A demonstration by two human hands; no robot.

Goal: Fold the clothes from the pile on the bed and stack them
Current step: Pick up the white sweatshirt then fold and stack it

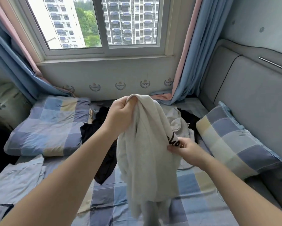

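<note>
A cream-white garment with black lettering (146,157) hangs bunched in the air over the checked bed sheet (194,185). My left hand (120,115) grips its top edge, held high. Lower down, my right hand (185,149) pinches the cloth beside the lettering. Behind the garment lies the pile: a black garment (102,128) spread toward the left and white and black clothes (177,123) at the right. A folded light-blue garment (18,181) lies flat at the bed's left.
Two checked pillows flank the pile, one at the left (47,126) and one at the right (231,141). A grey padded headboard (251,88) stands at the right. Blue and pink curtains (190,59) frame the window beyond the bed.
</note>
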